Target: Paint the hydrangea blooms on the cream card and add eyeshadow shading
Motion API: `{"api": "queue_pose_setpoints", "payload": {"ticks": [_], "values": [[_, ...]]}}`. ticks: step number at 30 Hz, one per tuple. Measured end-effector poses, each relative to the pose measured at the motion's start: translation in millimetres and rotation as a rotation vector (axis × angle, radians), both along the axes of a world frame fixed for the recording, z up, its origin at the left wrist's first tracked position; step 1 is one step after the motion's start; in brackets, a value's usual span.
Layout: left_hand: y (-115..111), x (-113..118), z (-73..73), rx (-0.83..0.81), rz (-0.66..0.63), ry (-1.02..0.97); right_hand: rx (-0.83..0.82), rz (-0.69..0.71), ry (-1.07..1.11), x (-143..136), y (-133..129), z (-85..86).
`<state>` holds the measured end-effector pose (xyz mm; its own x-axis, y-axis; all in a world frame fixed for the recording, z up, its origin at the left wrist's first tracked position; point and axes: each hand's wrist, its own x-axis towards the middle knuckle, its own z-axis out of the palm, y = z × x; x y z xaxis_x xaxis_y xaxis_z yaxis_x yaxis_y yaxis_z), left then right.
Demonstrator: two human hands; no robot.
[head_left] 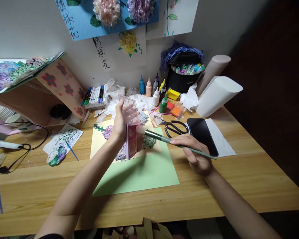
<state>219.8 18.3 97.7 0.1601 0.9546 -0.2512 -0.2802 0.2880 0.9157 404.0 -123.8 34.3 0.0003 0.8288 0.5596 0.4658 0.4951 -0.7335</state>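
My left hand (121, 121) grips a pink makeup palette (134, 142) with square pans, its clear lid tilted open above the pans. Seen through that lid are some of the left fingers. Between the fingers and thumb of my right hand (195, 152) is a green-handled makeup brush (161, 136). Its pale bristles touch, or nearly touch, an upper pan. Beneath the palette, a cream sheet (97, 146) with purple, blue and green textured paper flowers (149, 142) lies on a green sheet (139, 179). The palette and left arm hide part of the flowers.
Black-handled scissors (175, 126) and a phone (201, 136) lie at the right. Paint bottles (163, 103), crumpled tissue (114, 106) and marker pens (96, 95) line the back. A paint-stained paper (64, 141) with a thin blue brush (71, 149) is at the left, near a cardboard box (62, 83).
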Motion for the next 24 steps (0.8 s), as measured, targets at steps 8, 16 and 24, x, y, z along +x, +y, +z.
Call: {"api": "queue_pose_setpoints", "payload": {"ticks": [8,16,24], "values": [[0,5,-2.0,0.019,0.004,0.053,-0.023,-0.031,0.014,0,1,-0.7],[15,-14,3.6,0.045,0.045,-0.044,-0.03,-0.152,0.16,5,0,-5.0],[27,-55,27.1,0.215,0.168,-0.209,-0.249,-0.168,0.337,0,11,-10.4]]}}
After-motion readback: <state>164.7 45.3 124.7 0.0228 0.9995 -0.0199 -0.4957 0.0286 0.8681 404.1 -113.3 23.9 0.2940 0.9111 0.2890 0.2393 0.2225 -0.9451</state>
